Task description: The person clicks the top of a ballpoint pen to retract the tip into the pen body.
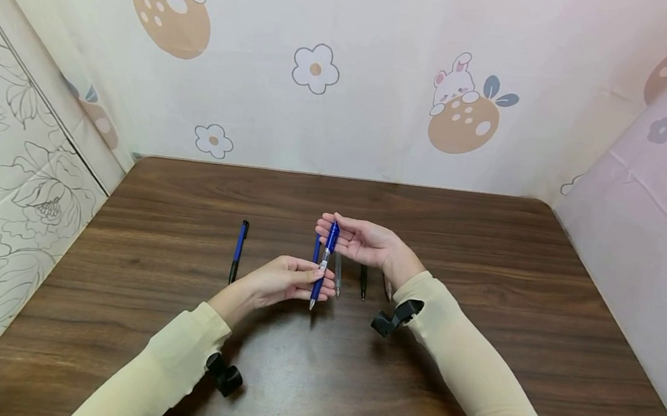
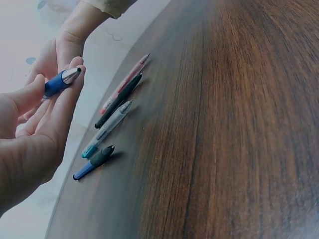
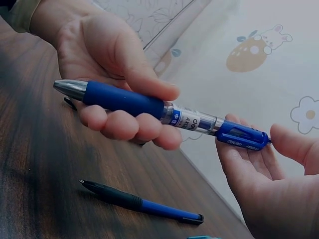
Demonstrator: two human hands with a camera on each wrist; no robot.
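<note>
Both hands meet on a blue retractable ballpoint pen [image 1: 325, 258], held above the table with its metal tip toward the near edge. In the right wrist view the pen [image 3: 124, 99] has a blue grip, a clear labelled middle and a blue clip end. My left hand [image 1: 283, 281] pinches the grip part between thumb and fingers. At the clip end, my right hand [image 1: 369, 242] has its fingers under the barrel and its thumb at the push button [image 3: 269, 141]. The left wrist view shows the silver tip [image 2: 72, 74] sticking out past the left fingers.
On the brown wooden table [image 1: 476, 358] lies a blue-and-black pen [image 1: 238, 252] to the left. Under the hands lie another blue pen [image 1: 316, 248], a clear pen [image 1: 338, 276], a dark pen [image 1: 363, 282] and a pink pen [image 2: 124, 83]. A patterned curtain [image 1: 372, 131] hangs behind.
</note>
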